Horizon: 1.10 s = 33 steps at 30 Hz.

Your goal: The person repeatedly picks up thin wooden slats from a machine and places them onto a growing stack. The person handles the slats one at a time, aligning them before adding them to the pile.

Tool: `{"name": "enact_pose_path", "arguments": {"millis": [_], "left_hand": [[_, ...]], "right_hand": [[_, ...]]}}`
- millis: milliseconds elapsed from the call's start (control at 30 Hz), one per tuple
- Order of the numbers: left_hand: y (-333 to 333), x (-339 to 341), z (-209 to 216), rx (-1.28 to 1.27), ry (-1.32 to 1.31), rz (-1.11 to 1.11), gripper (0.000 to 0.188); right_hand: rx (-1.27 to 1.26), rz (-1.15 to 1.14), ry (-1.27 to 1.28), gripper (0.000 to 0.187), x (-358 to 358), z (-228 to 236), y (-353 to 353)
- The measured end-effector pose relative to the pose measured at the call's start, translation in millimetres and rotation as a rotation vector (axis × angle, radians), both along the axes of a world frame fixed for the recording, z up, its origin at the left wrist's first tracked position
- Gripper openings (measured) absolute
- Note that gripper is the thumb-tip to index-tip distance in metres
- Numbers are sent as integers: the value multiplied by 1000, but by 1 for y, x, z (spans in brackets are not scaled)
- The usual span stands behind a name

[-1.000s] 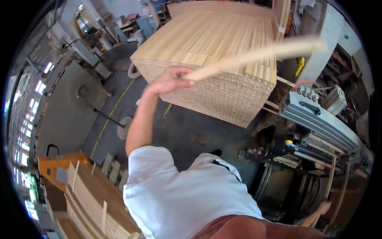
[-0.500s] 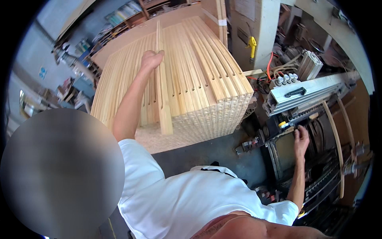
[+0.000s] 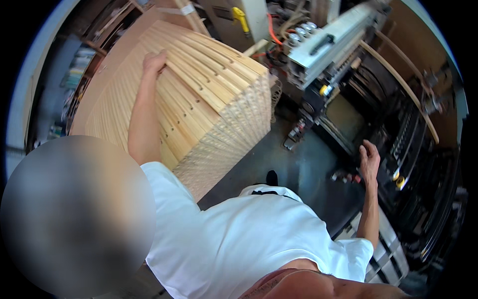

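Note:
My left hand (image 3: 155,62) rests far out on a large stack of pale wooden slats (image 3: 204,124), its fingers curled closed on a wooden slat (image 3: 174,74) in the top layer. Part of that grip is hidden under the hand. Several slats have a small dark hole or slot near their near end, and the stack's near face shows many slat ends. Off to the right, my right hand (image 3: 369,157) hangs in the air beside a dark machine (image 3: 348,117), loosely bent and open, with nothing in it.
A silver metal beam (image 3: 323,42) with a black handle runs over the machine. Curved wooden strips (image 3: 403,87) lie along its far right. A yellow air gun (image 3: 240,21) hangs behind the stack. Dark floor (image 3: 298,169) lies between stack and machine. Shelves (image 3: 84,65) stand far left.
The view has turned right. The slat that jutted from the stack under my left hand no longer sticks out. My right hand has drawn back from the machine's beam, and its fingers have loosened.

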<state>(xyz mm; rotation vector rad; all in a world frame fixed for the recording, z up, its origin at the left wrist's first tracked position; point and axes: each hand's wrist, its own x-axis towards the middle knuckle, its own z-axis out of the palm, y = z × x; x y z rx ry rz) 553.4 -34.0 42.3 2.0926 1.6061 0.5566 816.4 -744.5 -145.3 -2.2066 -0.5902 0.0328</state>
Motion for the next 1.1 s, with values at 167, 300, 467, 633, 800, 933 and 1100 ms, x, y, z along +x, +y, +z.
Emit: {"name": "enact_pose_path", "arguments": {"millis": [167, 300, 467, 633, 800, 933, 1100], "left_hand": [[29, -8, 3, 618, 312, -39, 71], [-101, 74, 89, 1050, 34, -467, 49], [-435, 78, 105, 630, -536, -943, 34], [-632, 108, -2, 195, -550, -1694, 29], [-713, 128, -119, -589, -313, -1771, 31], [-763, 131, -171, -688, 9, -1880, 37], [-774, 159, -213, -708, 122, -1948, 37]], "right_hand": [[-100, 110, -227, 24, -18, 52, -65], [-257, -16, -337, 29, -51, 117, -149], [-536, -160, -542, 33, -99, 165, -269], [-831, -698, -364, 39, -235, 169, -446], [-1025, -1389, 58, 38, -453, 170, -575], [-1154, -1781, 159, 42, -627, 127, -626], [-859, -1783, 253, 46, -695, 113, -660]]}}
